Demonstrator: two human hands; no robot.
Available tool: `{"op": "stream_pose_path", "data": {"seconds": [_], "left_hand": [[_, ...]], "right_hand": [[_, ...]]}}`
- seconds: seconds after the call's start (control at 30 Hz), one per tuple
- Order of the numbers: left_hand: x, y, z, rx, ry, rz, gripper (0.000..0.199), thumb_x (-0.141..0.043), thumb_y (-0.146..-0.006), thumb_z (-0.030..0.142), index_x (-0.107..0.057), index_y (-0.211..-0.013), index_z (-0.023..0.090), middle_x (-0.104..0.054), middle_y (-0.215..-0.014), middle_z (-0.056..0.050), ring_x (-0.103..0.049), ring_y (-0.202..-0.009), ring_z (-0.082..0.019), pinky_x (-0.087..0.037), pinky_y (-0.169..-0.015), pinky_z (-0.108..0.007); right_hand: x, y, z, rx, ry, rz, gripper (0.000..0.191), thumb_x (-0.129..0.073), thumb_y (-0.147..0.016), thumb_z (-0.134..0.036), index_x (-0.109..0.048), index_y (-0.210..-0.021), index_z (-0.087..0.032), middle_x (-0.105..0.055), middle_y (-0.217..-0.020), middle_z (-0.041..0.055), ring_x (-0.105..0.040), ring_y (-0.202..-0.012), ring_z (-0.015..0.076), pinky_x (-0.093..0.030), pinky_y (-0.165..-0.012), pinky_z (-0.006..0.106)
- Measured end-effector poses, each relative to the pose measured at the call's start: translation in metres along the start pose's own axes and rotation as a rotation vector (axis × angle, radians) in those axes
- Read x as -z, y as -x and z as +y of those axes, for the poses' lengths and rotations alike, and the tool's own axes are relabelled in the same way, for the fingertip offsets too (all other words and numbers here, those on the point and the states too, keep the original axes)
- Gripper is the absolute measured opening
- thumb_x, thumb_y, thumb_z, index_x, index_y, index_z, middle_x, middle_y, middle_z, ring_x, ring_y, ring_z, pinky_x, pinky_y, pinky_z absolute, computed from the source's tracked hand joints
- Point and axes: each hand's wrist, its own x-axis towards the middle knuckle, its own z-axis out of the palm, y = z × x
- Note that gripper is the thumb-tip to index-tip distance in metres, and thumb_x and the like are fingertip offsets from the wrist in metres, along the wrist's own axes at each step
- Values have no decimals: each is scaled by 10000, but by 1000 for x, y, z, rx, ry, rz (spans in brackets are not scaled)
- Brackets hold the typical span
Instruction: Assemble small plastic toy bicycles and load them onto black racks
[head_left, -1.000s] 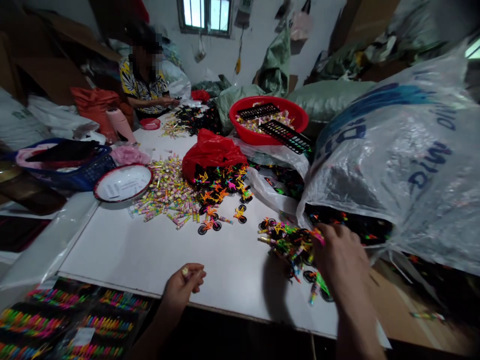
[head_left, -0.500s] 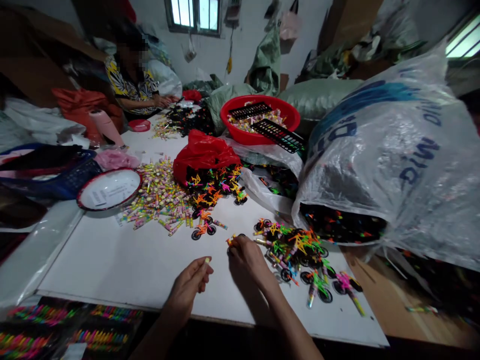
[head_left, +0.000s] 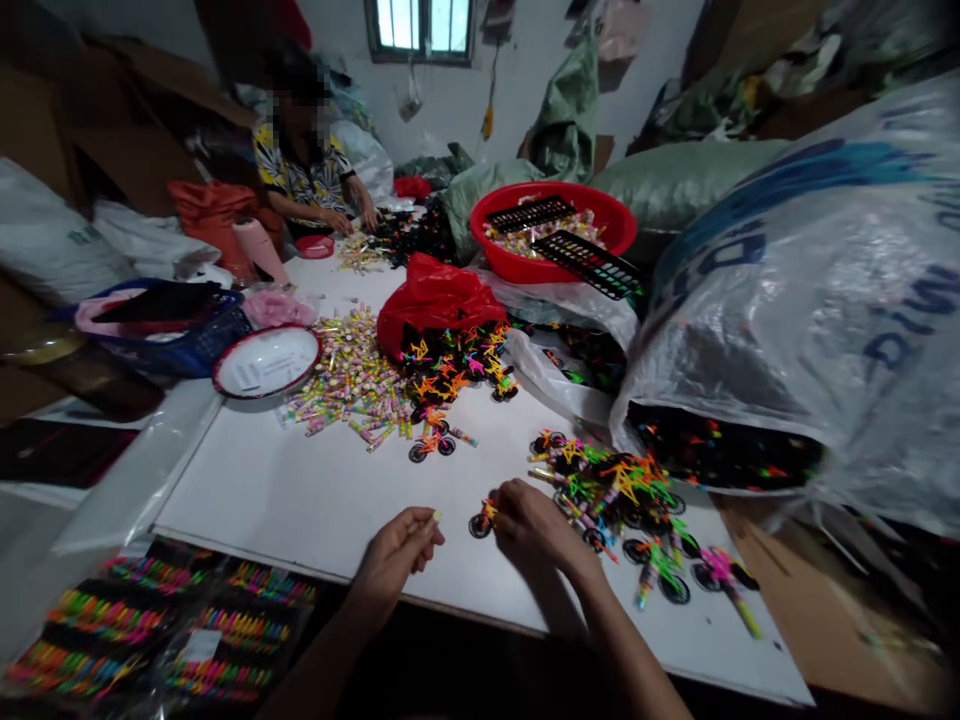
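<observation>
1. Over the white table (head_left: 277,480), my left hand (head_left: 397,555) and right hand (head_left: 532,522) are apart.
2. The left pinches a small pale-tipped tube (head_left: 437,516).
3. The right holds an orange plastic toy bicycle (head_left: 487,514), left of the multicoloured pile (head_left: 622,490).

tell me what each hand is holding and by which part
The right hand grips an orange toy bicycle by the end opposite its visible wheel, exact spot hidden. The left hand pinches a small object, only its pale tip showing.
</observation>
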Motion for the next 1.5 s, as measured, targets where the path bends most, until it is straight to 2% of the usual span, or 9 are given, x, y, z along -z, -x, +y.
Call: {"op": "stream_pose_path", "data": {"seconds": [0.13,0.27,0.43,0.7,0.93,1.2,1.27,1.37,1.5], "left_hand": [[-4,2,-5,-12,17,-17,367,-677,-746,449,-616,-933,140,-641,-770,-40,-487,-604,-94,-353,-535,-214],[-3,5,-1,-50,-9,-45,371,-689,-735,447,-639,-933,136,-653,-774,-52,-503,-630,-109,-374,-569,-227],[-4,9,6,-47,-60,-60,369,-700,-708,469,-663,-864,136,-608,-642,-6,-475,-562,-95,-335,-530,-215],[-11,14,14,23,25,-147,348,-726,-686,440,-658,-812,123,-623,-637,-18,-448,-488,-63,-278,-453,-196],[-7,17,12,27,-51,-169,362,-730,-680,437,-682,-846,120,-629,-633,-18,-453,-509,-76,-308,-492,-204],[-22,24,-6,-61,-179,30,348,-668,-708,495,-660,-731,148,-543,-548,28,-449,-517,-101,-325,-505,-216],[-26,24,-4,-54,-160,23,366,-652,-719,509,-663,-762,146,-542,-539,25,-453,-500,-102,-334,-493,-218],[-15,18,8,-57,-139,-36,392,-669,-719,474,-674,-944,153,-654,-728,-38,-544,-592,-128,-415,-548,-234],[34,-1,33,-146,-274,234,407,-716,-655,411,-662,-973,162,-671,-861,-73,-600,-759,-185,-486,-654,-281]], "right_hand": [[-11,11,-17,-145,-333,77,78,-564,-772,-244,-553,-762,-167,-550,-642,-17,-472,-590,115,-320,-548,215],[-20,11,-47,-81,-814,221,273,-599,-770,-423,-552,-858,-169,-496,-636,-39,-430,-563,103,-331,-532,216],[-30,11,-64,-67,-971,81,372,-642,-724,-518,-538,-680,-163,-465,-568,-46,-377,-518,82,-292,-510,216],[-31,16,-55,-122,-1107,-64,440,-688,-661,-580,-530,-681,-169,-543,-564,-31,-408,-469,75,-312,-452,204],[-35,29,-59,-160,-1070,-28,432,-663,-678,-581,-503,-686,-179,-538,-557,-33,-391,-440,74,-312,-437,208],[-70,27,-64,-178,-590,323,330,-539,-811,-472,-502,-655,-183,-498,-579,-17,-427,-544,114,-308,-495,219],[-57,28,-62,-148,-625,267,342,-531,-809,-488,-524,-657,-182,-530,-582,-6,-459,-541,125,-332,-494,223],[1,47,-45,-72,-510,284,348,-503,-827,-496,-596,-706,-184,-593,-632,27,-520,-581,157,-389,-536,252],[83,61,-20,-190,224,841,291,-513,-826,-409,-649,-940,-178,-613,-946,146,-543,-847,283,-421,-717,395]]}}
